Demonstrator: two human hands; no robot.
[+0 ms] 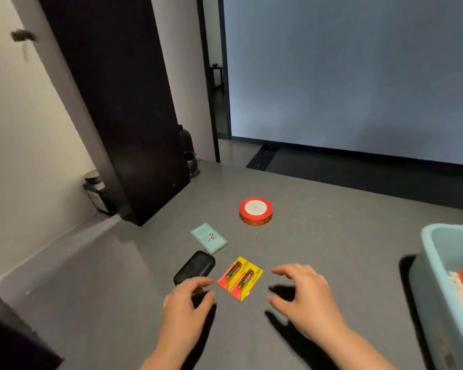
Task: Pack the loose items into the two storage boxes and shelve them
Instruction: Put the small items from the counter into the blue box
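Note:
On the grey floor lies a yellow-and-red pack of AA batteries (240, 278), between my two hands. My left hand (187, 300) hovers just left of the pack, fingers curled and apart, holding nothing. My right hand (302, 295) hovers to the pack's right, fingers spread, empty. A black oval case (194, 267) lies left of the pack, partly behind my left fingers. A pale green card box (209, 238) lies beyond it. A red ribbon spool (255, 210) sits farther off. A light blue storage box (439, 263) stands at the right edge with red and white items inside.
A tall black cabinet (123, 102) rises at the left, with a small bin (95, 188) beside it and a dark jar (187, 145) behind. A dark object (8, 329) fills the lower left corner. A doorway and a blue-grey wall lie ahead.

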